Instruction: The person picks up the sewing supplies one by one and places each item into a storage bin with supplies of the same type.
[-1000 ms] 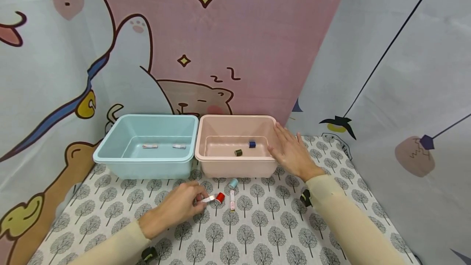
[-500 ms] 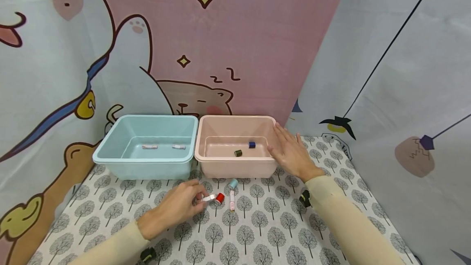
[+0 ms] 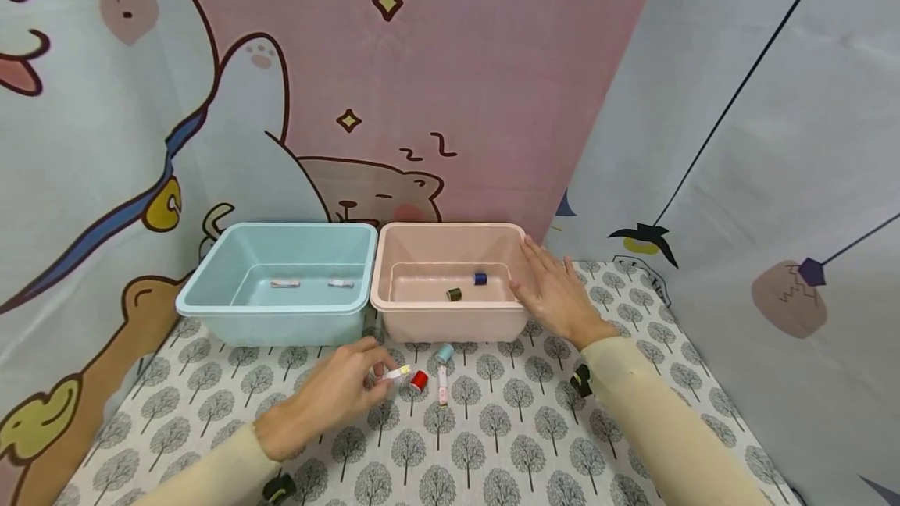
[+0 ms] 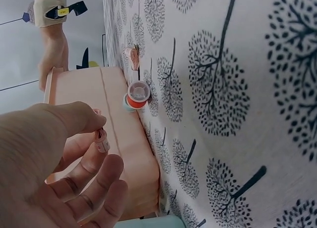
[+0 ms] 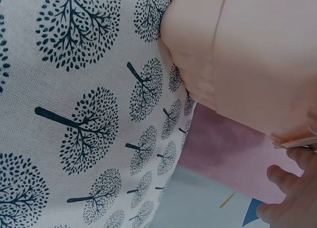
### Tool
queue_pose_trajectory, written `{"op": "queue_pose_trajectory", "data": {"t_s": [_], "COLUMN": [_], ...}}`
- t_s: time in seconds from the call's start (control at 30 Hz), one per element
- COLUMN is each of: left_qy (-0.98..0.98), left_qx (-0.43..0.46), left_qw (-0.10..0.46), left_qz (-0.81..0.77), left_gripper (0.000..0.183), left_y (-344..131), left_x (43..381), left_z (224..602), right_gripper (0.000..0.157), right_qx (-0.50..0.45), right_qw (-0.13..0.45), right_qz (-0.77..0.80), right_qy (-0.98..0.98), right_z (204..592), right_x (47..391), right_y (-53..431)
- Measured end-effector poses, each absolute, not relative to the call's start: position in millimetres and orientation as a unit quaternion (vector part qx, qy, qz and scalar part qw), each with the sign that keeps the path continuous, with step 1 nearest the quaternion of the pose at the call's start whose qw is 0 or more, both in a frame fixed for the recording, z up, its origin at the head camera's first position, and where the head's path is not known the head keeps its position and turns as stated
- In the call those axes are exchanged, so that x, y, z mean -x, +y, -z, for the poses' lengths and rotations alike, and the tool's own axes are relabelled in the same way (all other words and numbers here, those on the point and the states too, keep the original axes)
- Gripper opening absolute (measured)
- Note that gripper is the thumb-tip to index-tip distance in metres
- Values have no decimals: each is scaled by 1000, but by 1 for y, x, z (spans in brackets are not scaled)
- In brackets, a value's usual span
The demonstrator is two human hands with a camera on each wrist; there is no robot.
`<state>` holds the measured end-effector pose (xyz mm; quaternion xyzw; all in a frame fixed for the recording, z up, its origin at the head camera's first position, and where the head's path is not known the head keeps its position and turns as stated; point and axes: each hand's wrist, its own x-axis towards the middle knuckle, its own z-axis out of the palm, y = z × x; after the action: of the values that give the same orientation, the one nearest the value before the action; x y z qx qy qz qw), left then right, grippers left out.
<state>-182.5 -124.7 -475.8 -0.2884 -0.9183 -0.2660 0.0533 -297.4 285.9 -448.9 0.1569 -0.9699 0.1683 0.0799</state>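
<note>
In the head view my left hand (image 3: pixel 344 385) pinches a small pale skein of embroidery floss (image 3: pixel 395 372) between thumb and fingers, close over the cloth. From the left wrist, the skein (image 4: pixel 101 140) shows its looped strands and paper band. Just right of it, a red thread spool (image 3: pixel 419 381) sits on the cloth. Beyond that lie a light blue spool (image 3: pixel 444 353) and a second floss skein (image 3: pixel 442 386). My right hand (image 3: pixel 558 295) rests with extended fingers on the right rim of the pink bin (image 3: pixel 450 322).
A light blue bin (image 3: pixel 281 326) stands left of the pink one, with two floss skeins (image 3: pixel 284 283) inside. The pink bin contains a dark green spool (image 3: pixel 454 295) and a navy spool (image 3: pixel 480 279). Tree-printed cloth (image 3: pixel 492 420) covers the table; printed fabric hangs behind.
The left hand has drawn the skein slightly up and away from the red spool, tilting its end upward. The right hand stays on the pink bin's rim.
</note>
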Motion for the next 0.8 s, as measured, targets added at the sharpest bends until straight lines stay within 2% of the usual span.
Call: {"op": "queue_pose_trajectory", "data": {"t_s": [0.23,0.57,0.8], "left_qy": [-922,-910,-893], "left_qx": [282,309,331], "left_qw": [70,141,186], "left_qz": [255,238,242], "left_gripper": [23,24,27], "left_y": [-125,-129,-135], "left_x": [180,180,184], "left_z": [469,456,445], "right_gripper": [85,90,89], "right_qx": [-154,-156,-157], "right_qw": [79,81,81], "right_qz": [-179,-175,-174], "right_qy": [-969,-969,-969], "right_z": [449,448,448], "right_x": [296,295,295], "right_y": [285,285,285]}}
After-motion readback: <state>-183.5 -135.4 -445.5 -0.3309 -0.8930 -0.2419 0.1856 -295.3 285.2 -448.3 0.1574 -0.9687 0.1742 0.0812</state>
